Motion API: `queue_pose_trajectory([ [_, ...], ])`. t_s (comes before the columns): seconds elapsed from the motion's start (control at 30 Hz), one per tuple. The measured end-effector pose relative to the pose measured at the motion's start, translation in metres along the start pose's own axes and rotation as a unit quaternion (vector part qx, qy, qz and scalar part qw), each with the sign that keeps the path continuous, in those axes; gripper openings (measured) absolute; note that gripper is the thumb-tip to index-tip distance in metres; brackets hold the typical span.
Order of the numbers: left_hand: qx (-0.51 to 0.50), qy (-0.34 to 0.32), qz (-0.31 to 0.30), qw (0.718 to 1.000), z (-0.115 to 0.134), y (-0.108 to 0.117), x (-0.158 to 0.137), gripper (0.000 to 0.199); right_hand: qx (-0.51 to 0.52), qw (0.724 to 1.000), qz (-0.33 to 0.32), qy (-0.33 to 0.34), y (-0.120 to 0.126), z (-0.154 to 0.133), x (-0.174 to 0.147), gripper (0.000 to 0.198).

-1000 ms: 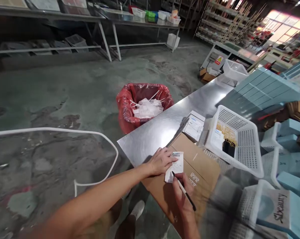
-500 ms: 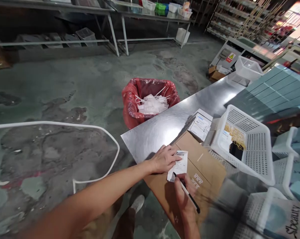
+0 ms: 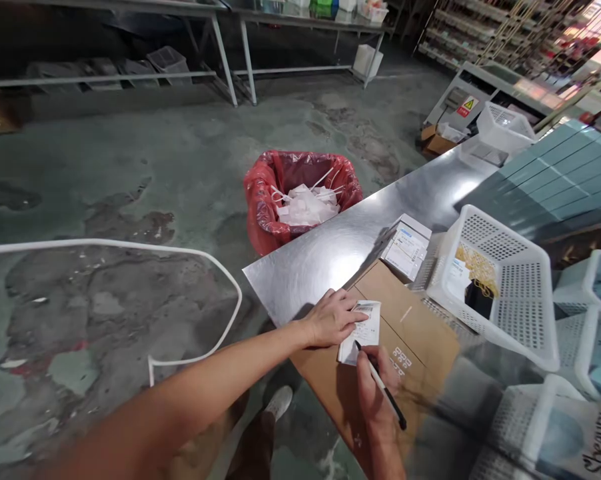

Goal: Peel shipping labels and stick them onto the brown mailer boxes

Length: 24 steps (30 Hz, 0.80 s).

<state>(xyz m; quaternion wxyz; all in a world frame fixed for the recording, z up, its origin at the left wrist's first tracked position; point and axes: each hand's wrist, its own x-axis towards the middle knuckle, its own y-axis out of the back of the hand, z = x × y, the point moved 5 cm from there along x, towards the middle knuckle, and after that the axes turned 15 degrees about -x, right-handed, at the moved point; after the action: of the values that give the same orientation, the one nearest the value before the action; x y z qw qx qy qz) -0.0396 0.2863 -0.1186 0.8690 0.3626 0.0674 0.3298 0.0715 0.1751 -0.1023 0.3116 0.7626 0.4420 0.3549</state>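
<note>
A small white printed slip (image 3: pixel 366 333) lies on a flat piece of brown cardboard (image 3: pixel 425 330) at the table's corner. My left hand (image 3: pixel 333 319) rests flat on the slip's left edge, fingers stretched out and pressing it down. Between the fingers of my right hand (image 3: pixel 378 383) is a white pen with black ends (image 3: pixel 388 395), its tip at the lower part of the slip. Any marks from the pen are too small to make out.
Beyond the cardboard stands a white labelled box (image 3: pixel 406 248). A white perforated basket (image 3: pixel 528 300) holds yellow cord and a black item. Past the metal table's edge (image 3: pixel 300 257) is a red-lined bin (image 3: pixel 260 220) with white scraps. More baskets (image 3: pixel 515 427) stand at right.
The pen tip has shifted slightly up and right over the slip. My left hand stays in place on the paper. The whole view has moved a little.
</note>
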Motion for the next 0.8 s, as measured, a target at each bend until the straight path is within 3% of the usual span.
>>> queue_pose_trajectory([
  [0.33,0.007,-0.011,0.004,1.0,0.002,0.0,-0.001,0.035,-0.008,1.0,0.022,-0.01,0.006,0.011,-0.01,0.021],
  [0.63,0.005,-0.007,-0.001,1.0,0.0,0.0,-0.001,0.037,-0.012,0.999,-0.024,0.025,0.002,0.005,-0.008,0.022],
  [0.8,-0.003,-0.004,-0.001,1.0,-0.001,-0.001,-0.003,0.035,-0.019,0.999,-0.045,-0.009,0.002,0.01,-0.011,0.019],
])
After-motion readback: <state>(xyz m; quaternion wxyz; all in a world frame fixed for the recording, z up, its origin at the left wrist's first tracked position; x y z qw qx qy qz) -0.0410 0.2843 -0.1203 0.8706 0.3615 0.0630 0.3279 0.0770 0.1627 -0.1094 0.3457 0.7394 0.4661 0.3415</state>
